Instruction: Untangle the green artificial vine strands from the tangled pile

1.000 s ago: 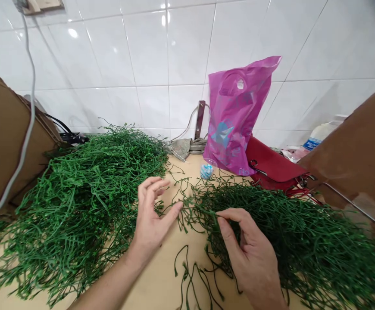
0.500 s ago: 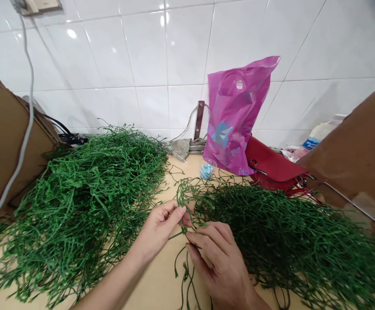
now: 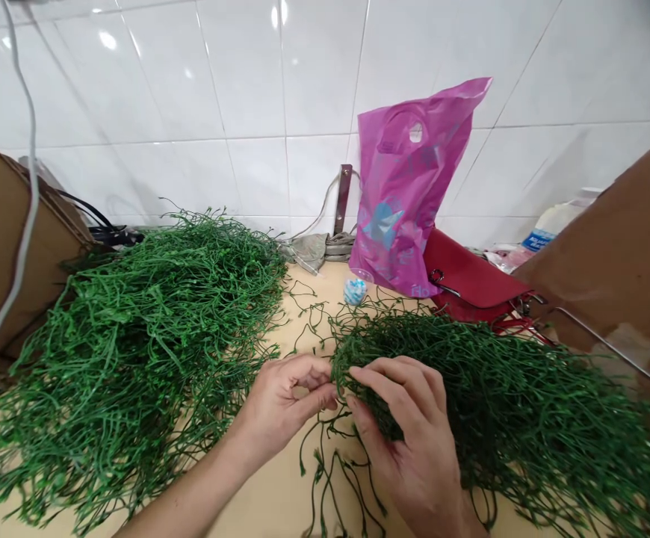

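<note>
Two heaps of green plastic vine strands with small bud tips cover the cream tabletop [image 3: 258, 501]. The larger heap [image 3: 134, 359] lies to the left, and the other [image 3: 504, 403] lies to the right. My left hand [image 3: 283, 400] is curled at the left edge of the right heap, its thumb and fingertips closed on strands. My right hand [image 3: 409, 430] is over the same edge, with its fingers pressed into the strands. Loose strands [image 3: 325, 463] trail below my hands.
A pink plastic bag [image 3: 409, 187] and a red handbag [image 3: 471, 280] stand against the white tiled wall [image 3: 274, 75]. A small clear cup [image 3: 355, 290] holds blue-white items. Brown cardboard sheets [image 3: 5, 239] rise at both sides, and a grey cable [image 3: 25, 202] hangs at the left.
My hands have come together from apart, and my left hand has closed from spread fingers. Both now meet at the right heap's left edge. The view has tilted slightly downward.
</note>
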`<state>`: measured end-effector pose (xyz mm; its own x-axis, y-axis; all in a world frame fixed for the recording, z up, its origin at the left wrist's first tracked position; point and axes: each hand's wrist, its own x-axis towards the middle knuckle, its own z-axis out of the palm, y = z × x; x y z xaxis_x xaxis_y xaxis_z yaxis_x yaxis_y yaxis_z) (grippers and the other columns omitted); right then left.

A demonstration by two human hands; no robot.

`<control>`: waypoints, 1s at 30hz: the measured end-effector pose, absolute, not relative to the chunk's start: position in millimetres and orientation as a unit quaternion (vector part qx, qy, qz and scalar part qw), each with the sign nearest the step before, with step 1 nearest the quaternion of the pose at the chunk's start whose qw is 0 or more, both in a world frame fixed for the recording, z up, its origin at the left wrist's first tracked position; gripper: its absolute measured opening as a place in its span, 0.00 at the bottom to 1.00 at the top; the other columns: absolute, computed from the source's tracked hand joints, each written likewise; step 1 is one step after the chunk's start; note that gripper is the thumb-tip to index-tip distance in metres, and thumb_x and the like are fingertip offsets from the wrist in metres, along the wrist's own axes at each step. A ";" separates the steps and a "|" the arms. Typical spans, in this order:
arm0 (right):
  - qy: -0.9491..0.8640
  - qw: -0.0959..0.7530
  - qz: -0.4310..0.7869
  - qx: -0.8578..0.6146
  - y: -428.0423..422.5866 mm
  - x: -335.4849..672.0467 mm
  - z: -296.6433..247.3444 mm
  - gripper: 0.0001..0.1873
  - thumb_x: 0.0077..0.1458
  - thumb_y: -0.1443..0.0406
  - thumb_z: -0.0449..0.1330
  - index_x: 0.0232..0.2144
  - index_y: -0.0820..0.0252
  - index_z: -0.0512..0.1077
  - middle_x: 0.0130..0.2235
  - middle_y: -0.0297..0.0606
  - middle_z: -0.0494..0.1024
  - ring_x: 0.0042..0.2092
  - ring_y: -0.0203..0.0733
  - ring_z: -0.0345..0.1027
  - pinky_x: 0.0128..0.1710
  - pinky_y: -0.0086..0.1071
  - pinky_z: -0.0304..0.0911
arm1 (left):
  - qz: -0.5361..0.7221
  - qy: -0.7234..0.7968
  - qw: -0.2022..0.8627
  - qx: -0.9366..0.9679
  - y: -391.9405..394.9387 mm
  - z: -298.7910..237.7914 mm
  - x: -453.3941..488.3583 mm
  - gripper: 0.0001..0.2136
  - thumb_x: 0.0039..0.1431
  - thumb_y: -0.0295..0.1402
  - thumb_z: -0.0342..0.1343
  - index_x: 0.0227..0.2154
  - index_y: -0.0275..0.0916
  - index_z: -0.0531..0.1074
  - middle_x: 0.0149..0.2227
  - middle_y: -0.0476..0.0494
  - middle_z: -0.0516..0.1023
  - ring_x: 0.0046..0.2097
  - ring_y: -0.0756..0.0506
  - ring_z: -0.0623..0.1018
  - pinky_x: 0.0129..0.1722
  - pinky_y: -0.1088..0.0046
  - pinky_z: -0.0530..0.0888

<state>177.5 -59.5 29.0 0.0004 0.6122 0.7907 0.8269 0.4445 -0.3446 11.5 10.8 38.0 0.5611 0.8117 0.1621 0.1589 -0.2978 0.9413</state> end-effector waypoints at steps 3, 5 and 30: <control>-0.703 0.487 -0.063 -0.514 -59.0 174.5 27.6 0.12 0.61 0.72 0.59 0.47 0.57 0.72 0.42 0.40 0.76 0.47 0.45 0.64 0.49 0.40 0.63 | 0.347 0.354 0.489 0.718 10.1 36.7 12.2 0.03 0.55 0.31 0.62 0.30 0.38 0.75 0.26 0.50 0.78 0.29 0.50 0.76 0.32 0.76 0.72; -0.698 0.495 -0.012 -0.517 -59.3 173.8 27.7 0.11 0.62 0.71 0.58 0.45 0.55 0.72 0.41 0.38 0.78 0.46 0.45 0.66 0.48 0.40 0.65 | 0.351 0.359 0.490 0.713 10.4 36.0 12.1 0.03 0.54 0.31 0.63 0.29 0.38 0.74 0.25 0.50 0.77 0.29 0.50 0.75 0.32 0.75 0.71; -0.584 0.545 0.167 -0.578 -55.4 176.0 22.0 0.04 0.58 0.64 0.61 0.33 0.55 0.76 0.34 0.35 0.79 0.38 0.42 0.73 0.39 0.33 0.69 | 0.332 0.309 0.633 0.627 10.4 30.7 20.0 0.16 0.59 0.46 0.61 0.32 0.37 0.69 0.26 0.53 0.64 0.30 0.51 0.64 0.32 0.75 0.63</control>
<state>176.0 -55.4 22.0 0.2619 0.8571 0.4436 0.4921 0.2768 -0.8254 20.0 10.4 30.7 0.5884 0.8082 0.0263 -0.0337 -0.0080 0.9994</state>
